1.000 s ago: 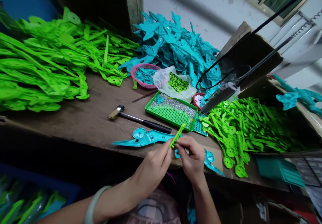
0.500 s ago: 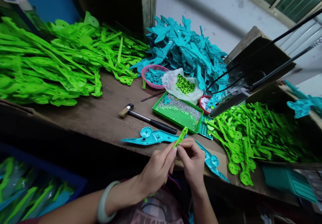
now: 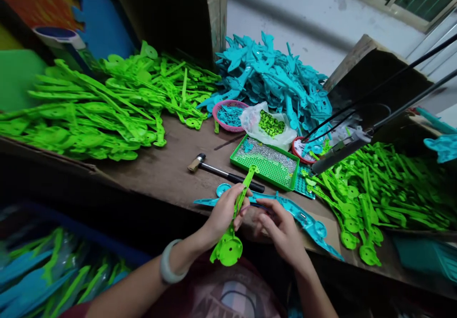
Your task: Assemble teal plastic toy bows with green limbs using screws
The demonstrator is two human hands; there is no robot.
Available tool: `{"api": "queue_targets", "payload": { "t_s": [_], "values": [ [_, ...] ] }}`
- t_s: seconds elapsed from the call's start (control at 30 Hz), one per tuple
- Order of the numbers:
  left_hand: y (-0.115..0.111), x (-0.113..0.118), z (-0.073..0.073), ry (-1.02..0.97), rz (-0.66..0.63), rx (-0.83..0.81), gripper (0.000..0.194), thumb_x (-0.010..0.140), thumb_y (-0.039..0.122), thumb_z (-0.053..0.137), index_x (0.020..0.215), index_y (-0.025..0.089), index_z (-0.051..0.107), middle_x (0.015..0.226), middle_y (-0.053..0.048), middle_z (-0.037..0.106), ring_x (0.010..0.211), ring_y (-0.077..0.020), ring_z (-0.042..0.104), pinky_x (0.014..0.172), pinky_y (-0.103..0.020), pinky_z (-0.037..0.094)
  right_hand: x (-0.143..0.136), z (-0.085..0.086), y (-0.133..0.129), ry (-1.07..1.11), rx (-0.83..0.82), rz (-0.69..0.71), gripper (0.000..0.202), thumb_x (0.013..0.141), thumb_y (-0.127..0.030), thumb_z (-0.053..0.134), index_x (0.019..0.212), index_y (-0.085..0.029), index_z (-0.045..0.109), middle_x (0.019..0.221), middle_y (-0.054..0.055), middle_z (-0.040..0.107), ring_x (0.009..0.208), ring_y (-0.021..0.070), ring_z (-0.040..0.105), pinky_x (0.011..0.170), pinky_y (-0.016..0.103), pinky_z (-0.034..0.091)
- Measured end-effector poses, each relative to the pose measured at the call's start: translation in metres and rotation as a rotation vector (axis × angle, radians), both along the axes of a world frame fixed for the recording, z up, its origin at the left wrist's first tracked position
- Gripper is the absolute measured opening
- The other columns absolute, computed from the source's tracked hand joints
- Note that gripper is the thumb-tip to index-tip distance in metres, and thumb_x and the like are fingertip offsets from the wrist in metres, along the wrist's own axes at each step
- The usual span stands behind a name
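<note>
My left hand (image 3: 222, 212) is wrapped round the middle of a long green plastic part (image 3: 228, 249), whose round disc end hangs below the fingers and whose narrow end points up toward the tray. To its right, my right hand (image 3: 280, 225) has its fingers apart, with nothing seen in its grip; its fingertips are partly blurred. Behind both hands a long teal plastic part (image 3: 309, 223) lies along the table's front edge. The hammer (image 3: 230, 176) rests just beyond it, its handle partly behind the green part.
A green tray (image 3: 264, 170) of small metal pieces sits mid-table, near a pink basket (image 3: 230, 127), a plastic bag (image 3: 250, 120) and a red bowl (image 3: 298, 154). Green piles (image 3: 107, 104) and a teal pile (image 3: 274, 77) surround them. A dark metal arm (image 3: 337, 154) reaches in from the right.
The green part has turned so its disc end now shows below my left hand. My right hand has come away from it and spread its fingers. The view has shifted left.
</note>
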State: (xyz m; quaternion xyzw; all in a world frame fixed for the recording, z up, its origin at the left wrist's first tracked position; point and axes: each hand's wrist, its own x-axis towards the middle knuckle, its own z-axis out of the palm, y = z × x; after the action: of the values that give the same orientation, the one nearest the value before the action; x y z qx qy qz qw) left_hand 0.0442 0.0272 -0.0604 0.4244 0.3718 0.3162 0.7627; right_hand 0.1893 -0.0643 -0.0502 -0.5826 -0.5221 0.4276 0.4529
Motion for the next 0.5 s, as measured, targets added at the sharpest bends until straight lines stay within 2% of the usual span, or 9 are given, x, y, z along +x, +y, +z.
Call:
{"api": "queue_targets", "payload": {
  "t_s": [0.07, 0.1, 0.17, 0.23, 0.3, 0.4, 0.5],
  "values": [
    [0.003, -0.005, 0.0, -0.001, 0.025, 0.027, 0.048, 0.086, 0.066, 0.049, 0.091, 0.019, 0.054, 0.049, 0.011, 0.046, 0.028, -0.0056, 0.031, 0.029, -0.016, 0.028, -0.001, 0.002, 0.005, 0.047, -0.044, 0.007, 0.031, 0.095, -0.044, 0.056, 0.113, -0.021, 0.067, 0.072, -0.001, 0.068, 0.05, 0.0112, 0.058, 0.049, 0.022, 0.047],
    [0.004, -0.01, 0.0, 0.001, 0.043, 0.041, 0.048, 0.086, 0.067, 0.049, 0.091, 0.019, 0.054, 0.049, 0.011, 0.045, 0.028, -0.0054, 0.03, 0.029, -0.016, 0.028, 0.0, 0.003, 0.006, 0.019, -0.033, 0.004, 0.03, 0.094, -0.045, 0.057, 0.108, -0.021, 0.069, 0.072, 0.0, 0.069, 0.054, 0.0126, 0.061, 0.051, 0.023, 0.048],
    [0.008, -0.022, -0.002, 0.006, 0.089, 0.068, 0.049, 0.086, 0.067, 0.051, 0.088, 0.019, 0.054, 0.049, 0.011, 0.044, 0.028, -0.0048, 0.03, 0.03, -0.017, 0.027, 0.005, 0.004, 0.01, -0.098, 0.036, 0.003, 0.027, 0.093, -0.044, 0.06, 0.095, -0.021, 0.074, 0.084, 0.004, 0.074, 0.074, 0.0177, 0.07, 0.066, 0.027, 0.055],
    [0.011, -0.031, -0.003, 0.007, 0.145, 0.089, 0.049, 0.085, 0.067, 0.052, 0.084, 0.018, 0.054, 0.05, 0.01, 0.044, 0.03, -0.0046, 0.032, 0.032, -0.017, 0.027, 0.01, 0.005, 0.015, -0.199, 0.1, 0.035, 0.027, 0.094, -0.042, 0.059, 0.087, -0.023, 0.077, 0.086, 0.005, 0.076, 0.082, 0.0201, 0.071, 0.075, 0.029, 0.057],
    [0.012, -0.032, -0.003, 0.006, 0.199, 0.108, 0.049, 0.086, 0.066, 0.053, 0.083, 0.017, 0.054, 0.053, 0.008, 0.046, 0.036, -0.0058, 0.039, 0.037, -0.017, 0.031, 0.01, 0.007, 0.024, -0.234, 0.143, 0.061, 0.025, 0.094, -0.042, 0.059, 0.093, -0.025, 0.078, 0.087, 0.005, 0.076, 0.084, 0.0204, 0.072, 0.078, 0.03, 0.057],
    [0.013, -0.019, 0.003, -0.001, 0.261, 0.158, 0.05, 0.089, 0.067, 0.049, 0.085, 0.018, 0.055, 0.065, 0.002, 0.057, 0.053, -0.011, 0.054, 0.052, -0.022, 0.045, -0.005, 0.016, 0.046, -0.152, 0.112, 0.072, 0.033, 0.093, -0.043, 0.06, 0.119, -0.025, 0.071, 0.102, 0.006, 0.075, 0.094, 0.0208, 0.072, 0.084, 0.032, 0.058],
    [0.024, -0.013, 0.015, 0.024, 0.307, 0.248, 0.051, 0.088, 0.069, 0.05, 0.086, 0.019, 0.061, 0.082, -0.005, 0.067, 0.08, -0.0184, 0.064, 0.077, -0.03, 0.053, -0.02, 0.028, 0.063, -0.083, 0.002, 0.077, 0.045, 0.092, -0.05, 0.058, 0.127, -0.02, 0.064, 0.093, 0.007, 0.074, 0.082, 0.0197, 0.069, 0.07, 0.029, 0.058]
  ]
}}
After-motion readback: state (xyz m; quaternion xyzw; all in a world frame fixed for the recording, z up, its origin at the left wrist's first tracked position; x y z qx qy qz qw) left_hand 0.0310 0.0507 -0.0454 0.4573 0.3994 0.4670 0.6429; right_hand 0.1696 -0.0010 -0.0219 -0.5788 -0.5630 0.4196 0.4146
